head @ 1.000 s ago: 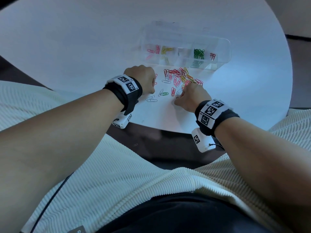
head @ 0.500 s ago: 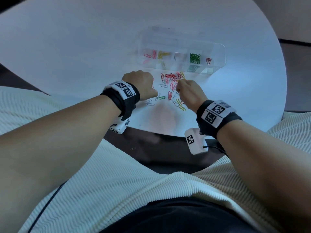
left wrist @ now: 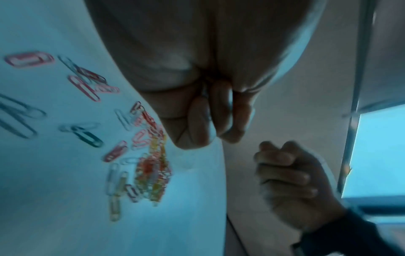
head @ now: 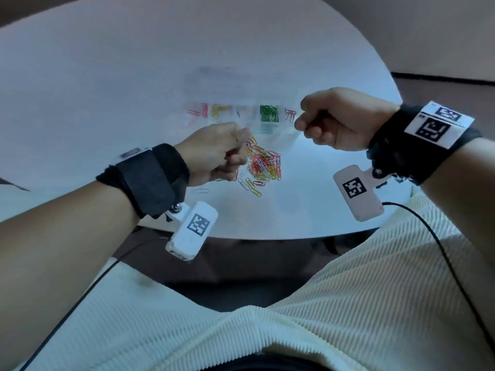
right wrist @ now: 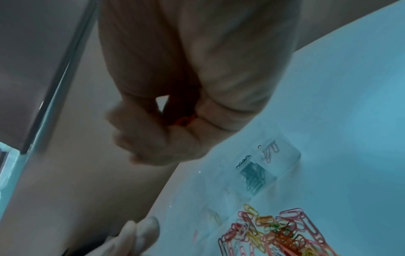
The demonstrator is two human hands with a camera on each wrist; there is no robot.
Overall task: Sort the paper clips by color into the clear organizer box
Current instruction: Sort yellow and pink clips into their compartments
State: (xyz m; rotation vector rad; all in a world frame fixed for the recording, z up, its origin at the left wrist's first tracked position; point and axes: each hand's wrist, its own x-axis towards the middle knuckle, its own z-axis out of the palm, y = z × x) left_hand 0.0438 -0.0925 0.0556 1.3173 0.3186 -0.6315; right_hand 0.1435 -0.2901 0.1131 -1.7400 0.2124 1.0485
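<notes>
A: What is seen at the left of the head view?
B: The left hand (head: pixel 214 153) is held above the white bench (head: pixel 107 76), at the left edge of the pile of paper clips (head: pixel 263 164). Its fingers are curled into the palm; in the left wrist view the fingertips (left wrist: pixel 221 112) are seen folded in, and whether a clip is caught between them cannot be told.

A: And in the middle?
B: The mixed pile of pink, red, yellow and pale clips is spread on the bench, with a few strays lying just below it. Above it the clear organizer box (head: pixel 241 89) is blurred. From left to right its compartments are seen holding pink clips (head: pixel 198 112), yellow clips (head: pixel 221 109), green clips (head: pixel 269 113) and red clips (head: pixel 289 115).

A: And at the right?
B: The right hand (head: pixel 334 119) is raised at the box's right end, just beside the red compartment. It is clenched, and in the right wrist view a red clip (right wrist: pixel 185 120) is seen gripped between thumb and fingers. A black band with printed markers is worn on each wrist.
</notes>
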